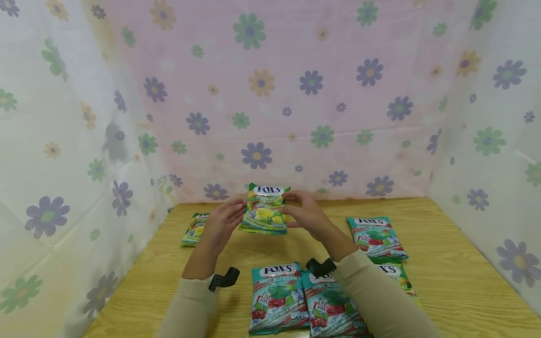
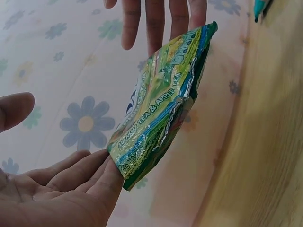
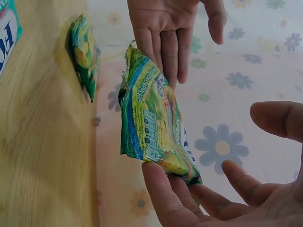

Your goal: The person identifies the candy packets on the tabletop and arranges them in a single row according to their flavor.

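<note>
A green and yellow Fox's Spring Tea candy bag (image 1: 265, 211) is held up above the far part of the table, its printed front toward the head camera. My left hand (image 1: 221, 225) touches one side edge with nearly straight fingertips, its thumb apart from the bag. On the opposite edge, the fingers of my right hand (image 1: 308, 216) support the bag, and that thumb (image 3: 277, 118) also stands off it. The wrist views show the bag (image 2: 161, 109) spanning the space between both sets of fingertips.
Another Spring Tea bag (image 1: 194, 232) lies at the left, partly behind my left hand. Mint Blossom bags lie at front centre (image 1: 279, 300), beside it (image 1: 334, 305) and at right (image 1: 376, 237). My right sleeve partly covers a Spring Tea bag (image 1: 399, 277). A flowered curtain (image 1: 291, 94) encloses the table.
</note>
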`<control>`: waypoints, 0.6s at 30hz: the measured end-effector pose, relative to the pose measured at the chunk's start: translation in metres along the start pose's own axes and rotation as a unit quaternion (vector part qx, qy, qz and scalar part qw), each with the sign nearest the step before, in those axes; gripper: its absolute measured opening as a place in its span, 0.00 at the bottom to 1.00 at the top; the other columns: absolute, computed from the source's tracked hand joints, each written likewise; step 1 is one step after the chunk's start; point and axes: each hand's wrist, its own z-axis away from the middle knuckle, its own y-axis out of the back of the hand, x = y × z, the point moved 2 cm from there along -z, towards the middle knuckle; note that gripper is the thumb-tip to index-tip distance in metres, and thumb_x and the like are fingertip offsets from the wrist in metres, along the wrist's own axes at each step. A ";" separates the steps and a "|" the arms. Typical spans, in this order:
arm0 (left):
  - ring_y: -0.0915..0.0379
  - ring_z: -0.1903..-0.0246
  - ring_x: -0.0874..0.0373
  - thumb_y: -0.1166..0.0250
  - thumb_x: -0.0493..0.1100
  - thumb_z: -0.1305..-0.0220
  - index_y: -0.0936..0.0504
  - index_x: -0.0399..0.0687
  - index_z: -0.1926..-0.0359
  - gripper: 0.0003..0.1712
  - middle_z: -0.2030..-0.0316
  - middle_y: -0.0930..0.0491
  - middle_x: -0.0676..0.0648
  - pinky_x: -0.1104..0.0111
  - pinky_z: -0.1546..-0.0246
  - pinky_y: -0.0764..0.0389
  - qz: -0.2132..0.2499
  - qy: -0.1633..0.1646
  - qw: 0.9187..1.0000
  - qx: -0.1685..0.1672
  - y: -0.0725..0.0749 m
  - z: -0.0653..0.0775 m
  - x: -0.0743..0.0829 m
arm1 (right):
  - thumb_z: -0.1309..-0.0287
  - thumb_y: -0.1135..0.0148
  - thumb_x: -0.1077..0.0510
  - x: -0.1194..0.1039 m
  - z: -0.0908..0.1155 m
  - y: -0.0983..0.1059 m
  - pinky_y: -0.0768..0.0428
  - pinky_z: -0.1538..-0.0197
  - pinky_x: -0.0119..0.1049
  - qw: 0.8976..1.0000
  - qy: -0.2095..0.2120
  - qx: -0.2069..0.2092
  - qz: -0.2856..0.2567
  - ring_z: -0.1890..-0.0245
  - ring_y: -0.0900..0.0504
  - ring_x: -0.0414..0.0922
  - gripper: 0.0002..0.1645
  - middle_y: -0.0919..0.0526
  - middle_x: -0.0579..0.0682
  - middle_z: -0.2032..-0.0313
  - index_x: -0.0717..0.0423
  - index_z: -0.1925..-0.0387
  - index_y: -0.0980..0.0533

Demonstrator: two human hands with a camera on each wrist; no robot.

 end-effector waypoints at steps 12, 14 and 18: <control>0.45 0.22 0.43 0.51 0.38 0.18 0.43 0.29 0.22 0.30 0.23 0.42 0.32 0.54 0.21 0.42 -0.024 0.006 0.999 0.022 0.028 -0.002 0.003 | 0.29 0.37 0.56 0.006 -0.017 -0.028 0.15 0.43 0.57 0.999 0.014 -0.017 -0.032 0.35 0.22 0.59 0.30 0.33 0.58 0.28 0.58 0.30 0.31; 0.45 0.22 0.44 0.51 0.38 0.18 0.43 0.29 0.22 0.30 0.23 0.42 0.32 0.54 0.21 0.42 -0.024 0.005 0.999 0.027 0.030 -0.002 0.003 | 0.29 0.37 0.56 0.008 -0.020 -0.032 0.15 0.43 0.57 0.999 0.017 -0.017 -0.034 0.35 0.22 0.58 0.30 0.33 0.58 0.28 0.58 0.30 0.31; 0.44 0.22 0.44 0.52 0.37 0.18 0.42 0.29 0.23 0.29 0.23 0.43 0.31 0.55 0.21 0.42 -0.021 0.008 0.999 0.044 0.035 -0.003 0.001 | 0.30 0.36 0.56 0.010 -0.023 -0.040 0.13 0.45 0.55 0.999 0.015 -0.013 -0.037 0.36 0.21 0.56 0.31 0.32 0.57 0.28 0.58 0.30 0.31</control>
